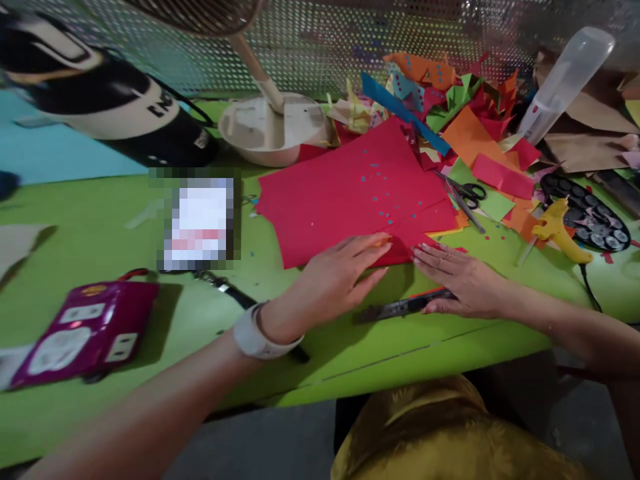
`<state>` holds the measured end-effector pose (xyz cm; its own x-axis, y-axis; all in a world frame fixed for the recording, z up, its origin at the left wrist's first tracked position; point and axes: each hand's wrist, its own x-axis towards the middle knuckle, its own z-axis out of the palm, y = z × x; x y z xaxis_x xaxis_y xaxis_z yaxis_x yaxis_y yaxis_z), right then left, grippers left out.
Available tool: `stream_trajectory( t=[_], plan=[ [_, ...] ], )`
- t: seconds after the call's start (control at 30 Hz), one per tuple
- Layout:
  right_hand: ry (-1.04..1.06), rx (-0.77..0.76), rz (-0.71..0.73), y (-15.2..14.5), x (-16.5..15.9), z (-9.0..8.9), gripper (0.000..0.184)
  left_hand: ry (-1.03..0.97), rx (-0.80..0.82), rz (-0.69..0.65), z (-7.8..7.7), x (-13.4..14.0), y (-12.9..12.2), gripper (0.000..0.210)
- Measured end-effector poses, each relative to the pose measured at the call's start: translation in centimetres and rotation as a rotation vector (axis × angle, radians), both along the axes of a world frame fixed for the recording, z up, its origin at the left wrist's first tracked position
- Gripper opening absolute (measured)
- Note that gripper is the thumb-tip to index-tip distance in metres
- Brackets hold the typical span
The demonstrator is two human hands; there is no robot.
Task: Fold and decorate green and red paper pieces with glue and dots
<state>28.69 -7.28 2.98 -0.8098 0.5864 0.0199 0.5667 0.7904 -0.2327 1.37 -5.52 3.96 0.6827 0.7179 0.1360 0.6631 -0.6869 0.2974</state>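
My left hand (345,277), with a pale band on its wrist, reaches over the near edge of a large red paper sheet (325,207). Its fingers are stretched out, and a small orange bit shows at the fingertips. Lying flat with its fingers extended, my right hand (457,280) presses the near right part of the red paper. A dark, flat, cutter-like tool (405,307) lies on the table just below, its right end by my right thumb. Blue specks dot the sheet. To the right are black-handled scissors (470,195), partly on paper scraps.
A heap of coloured paper scraps (450,100) lies behind. At right are a yellow glue gun (557,230) and a clear bottle (570,83). On the left stand a purple socket box (85,327), a blurred-out device (200,220), a black-and-white bottle (120,107) and a fan base (273,130).
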Motion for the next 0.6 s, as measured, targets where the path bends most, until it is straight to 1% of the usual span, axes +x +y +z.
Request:
stream_trajectory(
  t=[0.1,0.2,0.4,0.6],
  plan=[
    [0.008,0.01,-0.008,-0.02,0.14,0.03,0.076,-0.01,0.031,-0.018,0.7,-0.56,0.59,0.039],
    [0.011,0.01,-0.006,-0.03,0.26,0.03,0.074,0.008,0.031,-0.025,0.81,-0.56,0.58,0.033],
    [0.027,0.024,-0.005,-0.05,0.42,-0.08,0.073,0.017,0.001,-0.037,0.96,-0.42,0.32,0.033],
    [0.022,0.025,-0.019,-0.05,0.45,-0.12,0.073,0.067,-0.032,-0.052,1.08,-0.66,0.25,0.034]
  ],
)
